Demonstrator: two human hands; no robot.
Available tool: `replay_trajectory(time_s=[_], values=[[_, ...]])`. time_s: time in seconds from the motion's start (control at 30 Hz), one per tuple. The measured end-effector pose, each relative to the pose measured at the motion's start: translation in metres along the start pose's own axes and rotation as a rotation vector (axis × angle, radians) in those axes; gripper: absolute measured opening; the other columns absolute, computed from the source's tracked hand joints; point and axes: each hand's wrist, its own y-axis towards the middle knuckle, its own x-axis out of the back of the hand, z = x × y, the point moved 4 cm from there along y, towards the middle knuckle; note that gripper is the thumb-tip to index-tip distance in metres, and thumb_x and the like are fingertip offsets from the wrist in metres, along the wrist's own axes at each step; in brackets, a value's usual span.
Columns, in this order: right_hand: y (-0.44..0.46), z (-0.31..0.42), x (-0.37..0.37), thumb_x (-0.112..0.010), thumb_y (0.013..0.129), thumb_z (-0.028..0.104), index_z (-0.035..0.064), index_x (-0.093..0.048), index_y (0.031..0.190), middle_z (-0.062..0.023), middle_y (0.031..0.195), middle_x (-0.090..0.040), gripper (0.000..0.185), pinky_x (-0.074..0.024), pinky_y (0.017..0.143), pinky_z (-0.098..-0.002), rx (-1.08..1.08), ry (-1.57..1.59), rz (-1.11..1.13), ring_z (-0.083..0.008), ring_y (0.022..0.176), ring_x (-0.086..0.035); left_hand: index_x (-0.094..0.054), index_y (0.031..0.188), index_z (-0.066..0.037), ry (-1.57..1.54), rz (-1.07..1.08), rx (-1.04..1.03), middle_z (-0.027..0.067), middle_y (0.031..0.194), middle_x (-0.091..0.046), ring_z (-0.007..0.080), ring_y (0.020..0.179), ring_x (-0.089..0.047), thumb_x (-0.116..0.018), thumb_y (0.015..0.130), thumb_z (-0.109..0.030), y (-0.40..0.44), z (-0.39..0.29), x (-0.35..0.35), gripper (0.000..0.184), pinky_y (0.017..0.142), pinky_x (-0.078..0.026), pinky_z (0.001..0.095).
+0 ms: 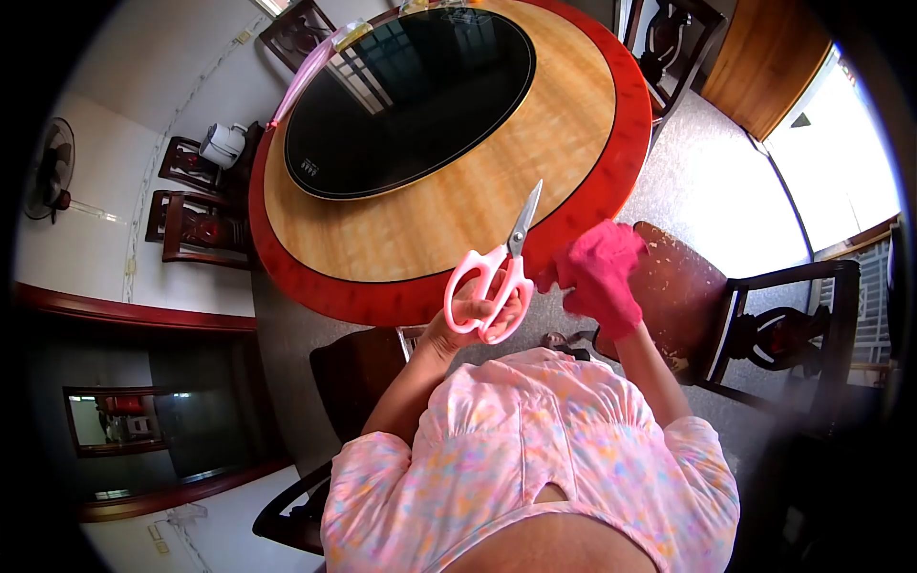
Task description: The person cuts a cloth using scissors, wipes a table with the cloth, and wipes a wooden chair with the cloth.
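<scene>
- Pink plastic handles, grey metal blades: scissors (490, 296) held up in the left hand (470, 313), in front of the near edge of the round table (420, 239). Blades lie together, pointing away from the person, tip showing against the wood-patterned band just inside the red rim.
- Left hand is curled around the handle loops, gripping them, thumb across the left loop.
- Crimson cloth (611, 256) covers the right hand (604, 286) down to the wrist, bunched and rumpled. Fingers hidden beneath; cannot tell whether spread or pinching. Hand is near the table's near right edge, apart from the scissors.
- Dark glass disc (411, 100) takes up the middle of the table and reflects a barred window.
- Far left edge of table: pink plastic bag (310, 78), a small yellowish packet (353, 35) by its upper end.
- Worn reddish chair (676, 298) stands close beside the covered hand, its paint chipped; it takes up the floor right of the near edge.
- Dark chair (351, 379) sits beside the left forearm, partly hidden by it, crowding that side.
- More carved chairs beyond the left edge, by the wall; a white appliance (223, 144) rests on one. Fan (53, 170) farther left.
</scene>
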Motion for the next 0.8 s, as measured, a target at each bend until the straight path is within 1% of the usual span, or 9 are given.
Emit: replay_trajectory(time_s=[0.13,0.23,0.3,0.33,0.4,0.53,0.63,0.73,0.8], values=[[0.01,-0.026,-0.015,-0.067,0.042,0.004,0.0024,-0.059,0.076,-0.0108,0.073,-0.056,0.035,-0.0403,0.062,-0.0344,0.036,0.046,-0.238,-0.0249,0.07,-0.052,-0.044,0.097,0.001,-0.059,0.033,0.07,0.0107,0.075,-0.052,0.0156,0.048,-0.052,-0.072,0.055,-0.031,-0.008,0.004,-0.018,0.059,0.041,-0.041,0.0224],[0.005,0.081,0.014,-0.069,0.045,0.009,0.003,-0.059,0.081,-0.0113,0.075,-0.057,0.037,-0.041,0.063,-0.0333,0.198,-0.135,-0.33,-0.0274,0.073,-0.053,-0.042,0.101,0.001,-0.1,0.059,0.095,0.0121,0.08,-0.052,0.0176,0.052,-0.053,-0.07,0.053,-0.03,-0.01,0.008,-0.026,0.064,0.044,-0.043,0.024],[0.004,0.078,0.005,-0.07,0.05,0.014,0.0036,-0.059,0.086,-0.0116,0.076,-0.057,0.039,-0.0422,0.066,-0.0332,0.179,-0.124,-0.35,-0.0282,0.077,-0.053,-0.041,0.104,0.001,-0.097,0.062,0.115,0.0131,0.084,-0.053,0.0189,0.054,-0.054,-0.068,0.052,-0.03,-0.009,0.011,-0.026,0.067,0.046,-0.044,0.0251],[0.001,0.078,0.003,-0.068,0.05,0.011,0.002,-0.058,0.084,-0.012,0.076,-0.055,0.037,-0.0413,0.064,-0.0327,0.249,0.014,-0.429,-0.0279,0.076,-0.053,-0.036,0.115,0.001,-0.048,0.056,0.153,0.0153,0.096,-0.051,0.0226,0.065,-0.056,-0.063,0.048,-0.03,-0.01,0.014,-0.024,0.078,0.054,-0.046,0.0278],[-0.007,0.087,0.006,-0.065,0.055,0.009,-0.001,-0.055,0.084,-0.0132,0.077,-0.052,0.033,-0.041,0.061,-0.0315,0.297,0.253,-0.477,-0.0272,0.074,-0.052,-0.032,0.12,0.001,-0.054,0.091,0.183,0.0155,0.098,-0.052,0.0253,0.079,-0.059,-0.062,0.05,-0.029,-0.012,0.019,-0.021,0.082,0.062,-0.049,0.0308],[0.003,0.068,0.004,-0.064,0.059,0.014,0.001,-0.057,0.092,-0.0111,0.072,-0.057,0.036,-0.0439,0.061,-0.033,0.339,0.048,-0.325,-0.0262,0.07,-0.058,-0.031,0.122,0.0,-0.02,0.128,0.235,0.0161,0.102,-0.052,0.0282,0.087,-0.059,-0.061,0.051,-0.03,-0.012,0.023,-0.021,0.082,0.07,-0.05,0.0346],[0.002,0.083,0.005,-0.062,0.059,0.012,-0.001,-0.051,0.074,-0.0129,0.065,-0.049,0.022,-0.0403,0.056,-0.0331,0.27,0.137,-0.31,-0.0269,0.063,-0.051,-0.03,0.124,0.0,-0.106,0.157,0.242,0.0159,0.103,-0.052,0.0245,0.088,-0.059,-0.06,0.055,-0.022,-0.01,0.024,-0.026,0.078,0.072,-0.049,0.032],[-0.003,0.104,0.011,-0.06,0.055,0.017,0.0041,-0.049,0.067,-0.0132,0.06,-0.048,0.021,-0.0365,0.05,-0.0383,0.165,-0.777,-0.432,-0.0276,0.058,-0.05,-0.03,0.124,0.0,-0.125,0.181,0.251,0.0159,0.103,-0.052,0.0243,0.088,-0.059,-0.059,0.055,-0.021,-0.008,0.023,-0.028,0.078,0.072,-0.049,0.0317],[-0.002,0.111,0.017,-0.059,0.054,0.019,0.0051,-0.047,0.064,-0.0117,0.058,-0.047,0.021,-0.0323,0.052,-0.0375,0.256,-0.787,-0.428,-0.0285,0.056,-0.049,-0.029,0.124,0.0,-0.117,0.184,0.258,0.0159,0.103,-0.052,0.0241,0.088,-0.059,-0.059,0.056,-0.021,-0.007,0.024,-0.029,0.077,0.072,-0.049,0.0316]])
